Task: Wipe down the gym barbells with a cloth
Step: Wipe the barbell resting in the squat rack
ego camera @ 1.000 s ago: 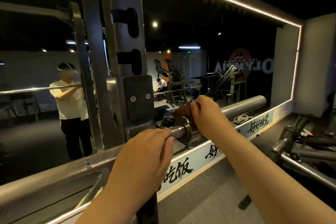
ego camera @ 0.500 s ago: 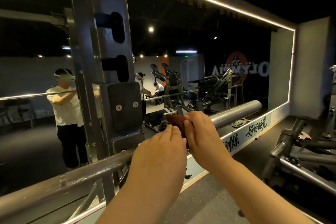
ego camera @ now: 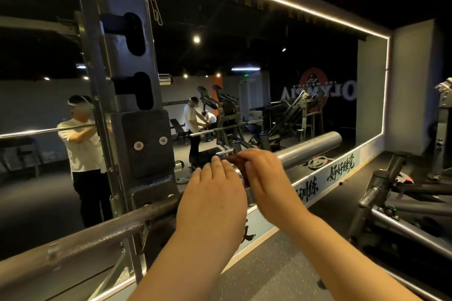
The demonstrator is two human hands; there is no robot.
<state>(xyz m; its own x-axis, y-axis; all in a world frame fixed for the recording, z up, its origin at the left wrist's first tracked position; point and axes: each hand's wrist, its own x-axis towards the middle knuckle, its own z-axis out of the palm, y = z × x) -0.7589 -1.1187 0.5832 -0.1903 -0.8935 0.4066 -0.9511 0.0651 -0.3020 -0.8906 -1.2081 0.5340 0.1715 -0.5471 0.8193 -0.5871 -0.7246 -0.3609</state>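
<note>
- On the rack [ego camera: 110,56], the grey barbell [ego camera: 97,234] shows a knurled shaft and a smooth sleeve.
- Right grip [ego camera: 266,178] pinches a dark reddish cloth [ego camera: 234,160] against it.
- Left grip [ego camera: 212,193], fingers flat, has moved along the shaft to beside the right.

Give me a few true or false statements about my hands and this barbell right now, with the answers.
1. The right hand holds a brown cloth against the barbell. True.
2. The barbell lies on the floor. False: it sits up at the rack upright, at hand height.
3. A mirror faces the person. True.
4. The barbell's sleeve is loaded with weight plates. False: the sleeve is bare.
5. The left hand is over the bar, close beside the right hand. True.
</note>
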